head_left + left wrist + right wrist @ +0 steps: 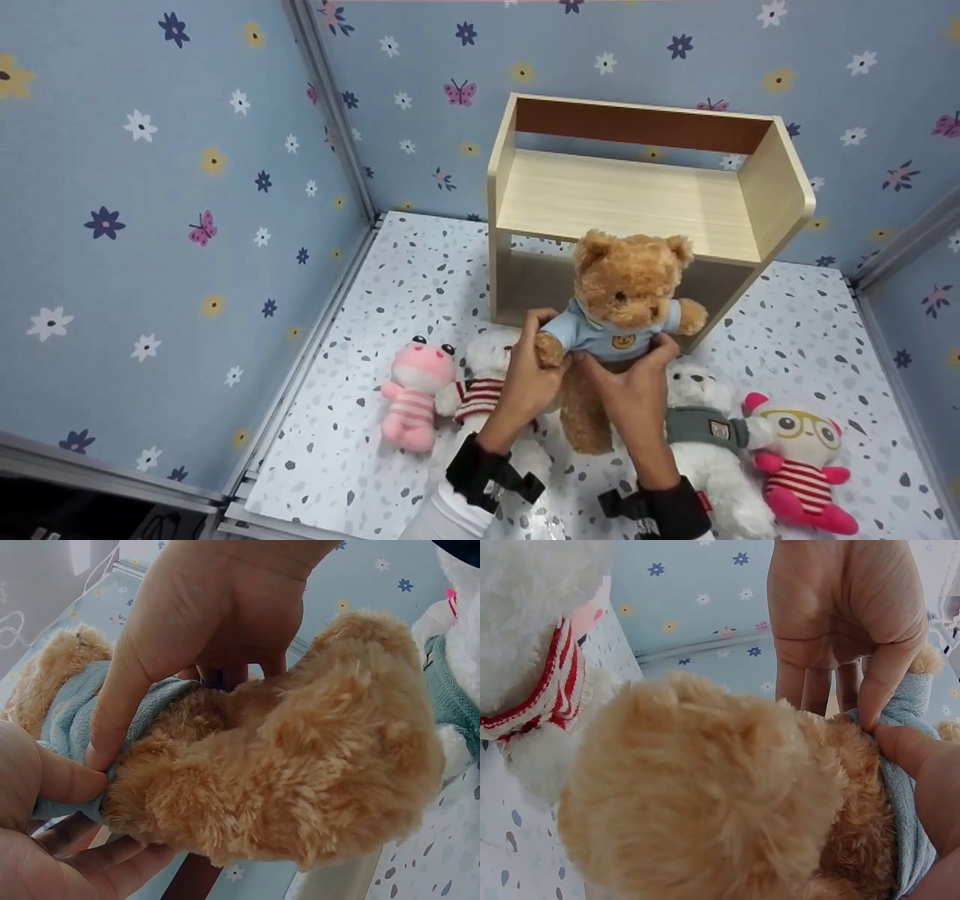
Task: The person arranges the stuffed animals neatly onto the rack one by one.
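A brown teddy bear in a light blue shirt is held up in front of the wooden shelf, its face turned up to the head camera. My left hand grips it at the waist, under one of its arms. On the other side, my right hand holds the lower part of the shirt. Both wrist views show thumbs and fingers at the shirt's hem, where the brown fur begins. The bear's legs hang below the hands, and its back is hidden in the head view.
A two-level wooden shelf stands behind the bear. On the speckled table, a pink frog plush and a white bear in a striped sweater lie left. A green-sweatered white bear and a pink plush with glasses lie right.
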The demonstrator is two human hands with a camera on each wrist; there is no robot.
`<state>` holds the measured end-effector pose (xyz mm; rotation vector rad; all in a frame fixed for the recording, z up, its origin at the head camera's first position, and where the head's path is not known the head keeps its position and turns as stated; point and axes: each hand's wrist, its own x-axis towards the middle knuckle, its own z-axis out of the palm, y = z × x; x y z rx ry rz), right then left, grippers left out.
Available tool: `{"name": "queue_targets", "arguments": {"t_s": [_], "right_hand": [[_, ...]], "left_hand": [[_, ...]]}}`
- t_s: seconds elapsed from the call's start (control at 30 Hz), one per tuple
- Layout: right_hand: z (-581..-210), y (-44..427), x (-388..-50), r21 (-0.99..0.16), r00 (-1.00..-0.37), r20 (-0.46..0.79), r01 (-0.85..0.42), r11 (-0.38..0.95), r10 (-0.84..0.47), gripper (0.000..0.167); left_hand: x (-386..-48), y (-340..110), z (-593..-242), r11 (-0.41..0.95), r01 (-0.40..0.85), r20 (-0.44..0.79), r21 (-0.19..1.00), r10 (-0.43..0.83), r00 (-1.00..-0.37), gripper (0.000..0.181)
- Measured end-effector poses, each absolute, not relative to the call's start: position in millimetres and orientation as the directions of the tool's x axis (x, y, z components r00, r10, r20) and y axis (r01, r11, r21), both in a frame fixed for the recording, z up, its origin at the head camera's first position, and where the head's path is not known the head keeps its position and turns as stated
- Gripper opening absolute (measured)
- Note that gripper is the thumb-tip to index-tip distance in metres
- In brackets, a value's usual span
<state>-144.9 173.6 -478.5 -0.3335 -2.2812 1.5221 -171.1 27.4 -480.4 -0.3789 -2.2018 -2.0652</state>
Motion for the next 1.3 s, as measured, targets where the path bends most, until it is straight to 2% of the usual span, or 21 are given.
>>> {"name": "queue_targets", "arguments": {"t_s": [0.47,0.83,1.3], "right_hand": [[-476.5,175.2,-147.8,-0.92,-0.873,0.212,-0.025,0.392,0.44,0.087],[-477.4,176.3,-150.7,-0.949,-0.858,0.216,-0.072,0.307,0.467,0.08],[-478.1,175.1,-148.9,-0.953,-0.821,0.26,-0.132,0.274,0.509,0.069]], "left_hand": [[-173.4,26.3,-473.8,0.07,0.249,0.239,0.966,0.123,-0.963,0.059],[-172.8,27.3,-473.3,0.055,0.242,0.232,0.969,0.149,-0.961,0.056],[-172.3,24.9,-473.4,0.056,0.224,0.208,0.973,0.206,-0.956,0.06]]}}
